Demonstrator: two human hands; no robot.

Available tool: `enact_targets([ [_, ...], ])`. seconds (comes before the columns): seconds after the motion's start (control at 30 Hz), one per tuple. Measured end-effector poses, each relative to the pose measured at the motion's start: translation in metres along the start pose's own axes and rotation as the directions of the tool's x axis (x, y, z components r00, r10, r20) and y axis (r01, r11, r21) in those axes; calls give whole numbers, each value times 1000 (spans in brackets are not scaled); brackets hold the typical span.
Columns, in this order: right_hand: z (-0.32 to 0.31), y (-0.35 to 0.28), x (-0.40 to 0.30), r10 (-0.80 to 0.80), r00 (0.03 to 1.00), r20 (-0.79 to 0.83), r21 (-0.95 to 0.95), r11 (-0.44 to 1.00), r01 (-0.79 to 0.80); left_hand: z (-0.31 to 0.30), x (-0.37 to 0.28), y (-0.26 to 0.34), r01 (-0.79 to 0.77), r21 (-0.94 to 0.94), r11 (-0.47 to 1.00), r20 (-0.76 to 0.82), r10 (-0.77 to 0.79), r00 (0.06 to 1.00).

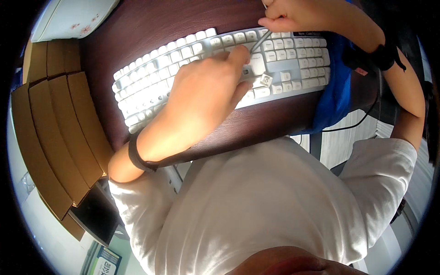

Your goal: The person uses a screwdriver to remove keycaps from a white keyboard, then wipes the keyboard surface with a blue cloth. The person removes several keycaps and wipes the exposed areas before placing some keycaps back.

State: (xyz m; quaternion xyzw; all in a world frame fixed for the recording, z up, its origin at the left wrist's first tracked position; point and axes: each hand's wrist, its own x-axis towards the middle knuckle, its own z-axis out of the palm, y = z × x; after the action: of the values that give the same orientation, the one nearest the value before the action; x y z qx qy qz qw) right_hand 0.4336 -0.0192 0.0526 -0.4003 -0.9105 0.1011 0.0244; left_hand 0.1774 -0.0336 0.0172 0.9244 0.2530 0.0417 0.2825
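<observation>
A white keyboard [282, 65] lies at a slant on the dark brown leather-like tabletop. My left hand [206, 89] rests over its middle, index finger and thumb apart, the other fingers curled and partly hidden. Beyond it, my right hand [280, 17] grips a thin metal rod-like tool [260, 42]. The tool's lower end reaches the keys beside my left index fingertip, near a large keycap [257, 63]. One keycap [265, 79] sits loose and upside down on the keyboard. Left of it, a bare key switch [245, 71] shows. Bright glare washes out the left keys.
Corrugated cardboard [62, 137] stands along the left edge. A white container with a flower print [75, 20] is at the upper left. Blue cloth [331, 92] lies under the keyboard's right end, with a black cable [364, 120] nearby.
</observation>
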Motion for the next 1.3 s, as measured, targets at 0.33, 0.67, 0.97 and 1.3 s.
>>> enact_targets([
  [0.33, 21, 23, -15, -45, 934, -355, -80, 997, 18, 11, 10, 11, -214, 119, 970, 87, 205, 975],
  [0.67, 17, 32, -19, 765, 524, -375, 669, 614, -418, -47, 54, -34, -117, -76, 990, -30, 115, 993],
  [0.97, 23, 49, -12, 781, 506, -366, 721, 582, -376, -41, 91, -68, 64, -107, 992, 110, -52, 993],
  [1.3, 31, 58, -14, 755, 532, -384, 697, 614, -369, -36, 107, -82, -86, -1, 996, 98, 86, 991],
])
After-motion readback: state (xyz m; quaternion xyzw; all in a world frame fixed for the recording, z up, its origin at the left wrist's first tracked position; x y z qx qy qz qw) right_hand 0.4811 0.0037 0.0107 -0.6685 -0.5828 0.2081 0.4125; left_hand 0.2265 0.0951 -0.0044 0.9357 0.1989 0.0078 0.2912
